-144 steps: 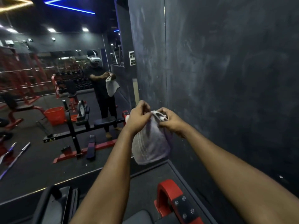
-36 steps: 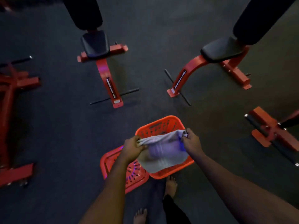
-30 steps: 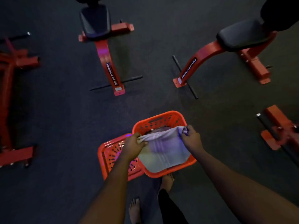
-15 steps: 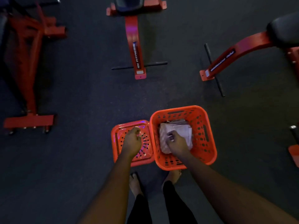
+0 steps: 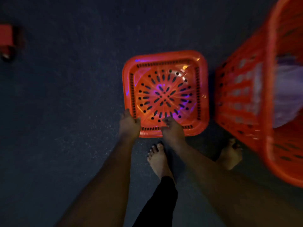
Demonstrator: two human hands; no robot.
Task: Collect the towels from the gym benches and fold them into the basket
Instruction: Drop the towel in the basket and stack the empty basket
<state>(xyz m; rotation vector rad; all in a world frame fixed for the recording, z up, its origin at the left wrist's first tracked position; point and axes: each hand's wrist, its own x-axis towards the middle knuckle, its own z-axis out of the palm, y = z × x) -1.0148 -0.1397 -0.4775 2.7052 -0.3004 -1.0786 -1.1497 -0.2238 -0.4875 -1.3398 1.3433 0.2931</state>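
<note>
1. Towels [image 5: 286, 95]: pale, blurred, lying inside the orange basket [image 5: 242, 99], well right of both hands.
2. Left hand [image 5: 129, 125]: fingers curled over the near-left corner of the orange perforated lid [image 5: 165, 94].
3. Right hand [image 5: 172, 128]: rests on the lid's near edge; grip unclear.
4. Lid lies flat on the floor [image 5: 65, 95].
</note>
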